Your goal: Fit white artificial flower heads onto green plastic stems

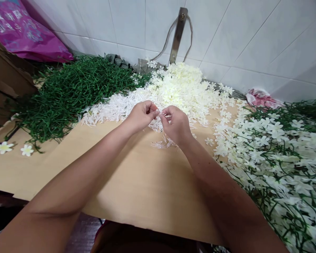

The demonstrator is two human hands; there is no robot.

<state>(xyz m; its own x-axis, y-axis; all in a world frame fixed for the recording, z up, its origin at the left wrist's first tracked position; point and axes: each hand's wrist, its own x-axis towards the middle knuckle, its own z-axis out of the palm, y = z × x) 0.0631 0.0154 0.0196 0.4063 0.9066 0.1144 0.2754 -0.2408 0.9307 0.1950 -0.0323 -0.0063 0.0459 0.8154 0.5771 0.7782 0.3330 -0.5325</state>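
Note:
My left hand (141,115) and my right hand (176,123) meet fingertip to fingertip above the board. Both are closed in a pinch. A small white bit shows between the fingertips, too small to make out fully; it resembles the thin white pieces around it. Right behind the hands lies a heap of thin white plastic pieces (109,109), which runs into a pile of cream flower heads (184,84). A few loose white pieces (164,142) lie just below my right hand.
Green plastic stems (81,84) are heaped at the left, beside a cardboard box (7,73) and a pink bag (28,35). Assembled white flowers on stems (276,158) fill the right. A metal bracket (178,35) stands against the tiled wall. Two flower heads (26,150) lie far left.

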